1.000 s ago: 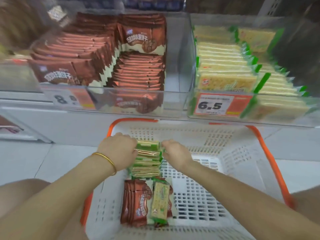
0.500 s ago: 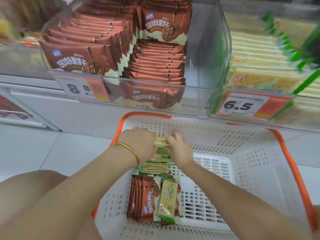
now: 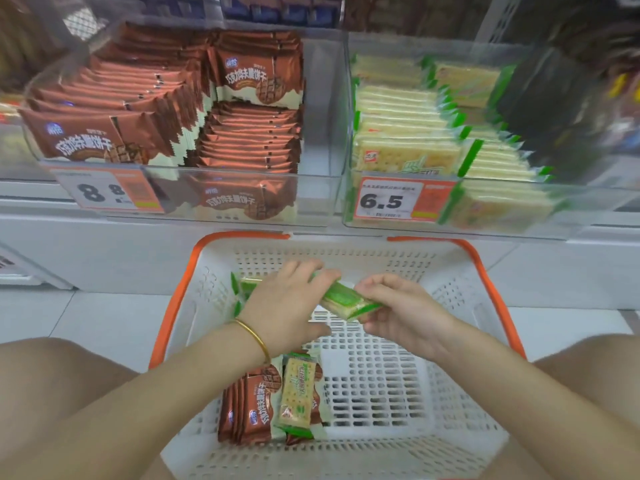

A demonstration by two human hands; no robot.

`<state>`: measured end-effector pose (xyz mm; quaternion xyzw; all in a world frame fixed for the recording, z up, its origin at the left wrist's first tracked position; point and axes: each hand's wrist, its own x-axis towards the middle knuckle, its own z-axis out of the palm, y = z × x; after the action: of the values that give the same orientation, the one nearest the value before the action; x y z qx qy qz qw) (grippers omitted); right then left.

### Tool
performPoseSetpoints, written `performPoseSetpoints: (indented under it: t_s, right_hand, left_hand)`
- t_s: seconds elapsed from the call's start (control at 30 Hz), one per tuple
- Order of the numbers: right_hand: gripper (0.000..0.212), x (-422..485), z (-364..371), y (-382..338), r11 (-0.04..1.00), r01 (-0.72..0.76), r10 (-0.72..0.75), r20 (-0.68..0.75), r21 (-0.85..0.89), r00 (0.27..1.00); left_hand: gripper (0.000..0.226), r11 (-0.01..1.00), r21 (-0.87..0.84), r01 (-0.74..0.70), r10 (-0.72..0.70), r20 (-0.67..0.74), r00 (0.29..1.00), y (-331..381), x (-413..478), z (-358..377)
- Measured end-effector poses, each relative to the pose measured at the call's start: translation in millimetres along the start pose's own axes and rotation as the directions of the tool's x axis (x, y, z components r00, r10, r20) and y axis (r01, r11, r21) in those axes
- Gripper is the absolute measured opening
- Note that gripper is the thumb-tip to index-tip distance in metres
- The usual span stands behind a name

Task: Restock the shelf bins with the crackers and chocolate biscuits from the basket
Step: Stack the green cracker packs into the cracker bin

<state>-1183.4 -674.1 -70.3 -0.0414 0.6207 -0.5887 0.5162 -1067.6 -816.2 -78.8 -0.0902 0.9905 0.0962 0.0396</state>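
My left hand (image 3: 284,303) and my right hand (image 3: 398,313) are together over the white basket (image 3: 450,299) with its orange rim. Both hold green cracker packs (image 3: 346,299): the right hand pinches the right end, and the left hand's fingers curl over the left end. More green packs (image 3: 242,287) show behind the left hand. At the basket's near left lie brown chocolate biscuit packs (image 3: 252,410) with one cracker pack (image 3: 296,393) on top. Above, the left clear bin (image 3: 242,199) holds chocolate biscuits and the right clear bin (image 3: 519,220) holds crackers.
Price tags reading 8.8 (image 3: 104,192) and 6.5 (image 3: 391,200) hang on the bin fronts. A white shelf front (image 3: 104,244) runs under the bins. My bare knees flank the basket on the tiled floor (image 3: 86,317). A dark item (image 3: 554,109) sits at the cracker bin's right.
Both hands have lifted some green cracker packs off the pile in the basket and shifted them to the right. The view has moved closer to the bins.
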Motion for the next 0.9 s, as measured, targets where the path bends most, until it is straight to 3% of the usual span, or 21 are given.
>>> performPoseSetpoints:
  t_s: [0.03,0.1,0.17,0.23,0.3,0.4,0.53,0.63,0.8,0.9]
  right_hand:
    - [0.012,-7,0,-2,0.998,-0.019,0.017,0.027,0.065,0.999]
    - [0.025,-18,-4,-9,0.993,-0.01,0.007,0.027,0.116,1.0]
    - [0.037,-27,-13,-16,0.997,0.079,-0.079,-0.048,0.0,0.996]
    - [0.038,-35,-24,-20,0.969,0.173,-0.195,-0.116,-0.176,0.974]
    - [0.037,-42,-31,-21,0.94,0.218,-0.253,-0.111,-0.262,0.961]
    - [0.042,-54,-36,-24,0.934,0.243,-0.247,0.02,-0.263,0.969]
    - [0.032,-69,-39,-29,0.898,0.307,-0.289,0.103,-0.314,0.952]
    - [0.024,-76,-50,-39,0.875,0.386,-0.389,0.051,-0.294,0.92]
    - [0.059,-88,-72,-67,0.862,0.506,-0.506,-0.003,-0.008,0.862]
    - [0.039,-93,-80,-95,0.794,0.607,-0.595,-0.145,0.048,0.79]
  left_hand:
    - [0.062,1.0,-0.015,-0.009,0.008,-0.074,0.997,4,2,2]
    - [0.036,0.964,-0.258,0.058,-0.094,-0.131,0.987,9,8,-2]
    - [0.02,0.751,-0.625,0.213,-0.245,0.036,0.969,12,11,-12]
    - [0.013,0.448,-0.851,0.273,-0.226,0.188,0.956,17,10,-22]
    - [0.019,0.259,-0.931,0.259,-0.188,0.214,0.959,22,9,-28]
    - [0.016,0.107,-0.968,0.227,-0.176,0.206,0.963,36,11,-39]
    - [0.023,0.071,-0.982,0.177,-0.133,0.167,0.977,56,17,-54]
    - [0.038,0.052,-0.991,0.124,-0.113,0.118,0.987,72,23,-65]
    - [0.049,0.015,-1.0,0.026,-0.071,0.025,0.997,101,50,-95]
    - [0.031,0.055,-0.998,-0.006,-0.059,-0.009,0.998,116,71,-122]
